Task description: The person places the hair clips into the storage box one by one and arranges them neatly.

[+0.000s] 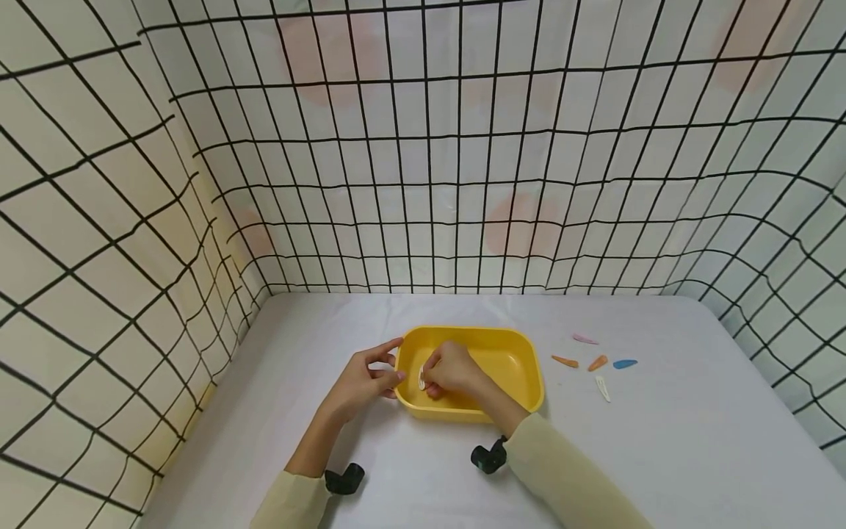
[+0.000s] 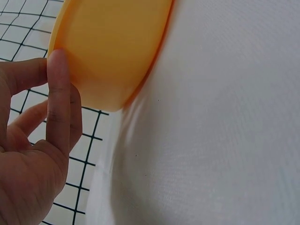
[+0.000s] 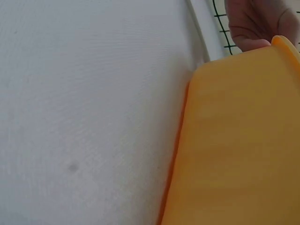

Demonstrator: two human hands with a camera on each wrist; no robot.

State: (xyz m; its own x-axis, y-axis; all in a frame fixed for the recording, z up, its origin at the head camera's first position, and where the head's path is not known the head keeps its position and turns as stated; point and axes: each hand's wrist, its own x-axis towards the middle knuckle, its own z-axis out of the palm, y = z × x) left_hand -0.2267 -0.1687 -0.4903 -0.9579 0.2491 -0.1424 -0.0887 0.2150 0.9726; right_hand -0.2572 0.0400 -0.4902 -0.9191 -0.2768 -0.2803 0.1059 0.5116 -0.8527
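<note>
A yellow plastic tray (image 1: 522, 367) with raised sides lies on the table. My left hand (image 1: 360, 382) holds its left end, the thumb over the rim and the other fingers along the outer wall; the left wrist view shows this hand (image 2: 42, 126) at the rim too. Inside the tray, toward its left end, my right hand (image 1: 452, 367) pinches a white snap hair clip (image 1: 421, 378) between thumb and fingers. In the right wrist view the tray's side wall (image 3: 239, 131) hides the right hand.
Right of the tray lie a pink hair clip (image 1: 584, 339), an orange clip (image 1: 565, 361), another orange clip (image 1: 598, 363), a blue clip (image 1: 625, 364) and a white clip (image 1: 603, 389). A black wire grid (image 1: 429, 184) before white cloth encloses the table's back and sides.
</note>
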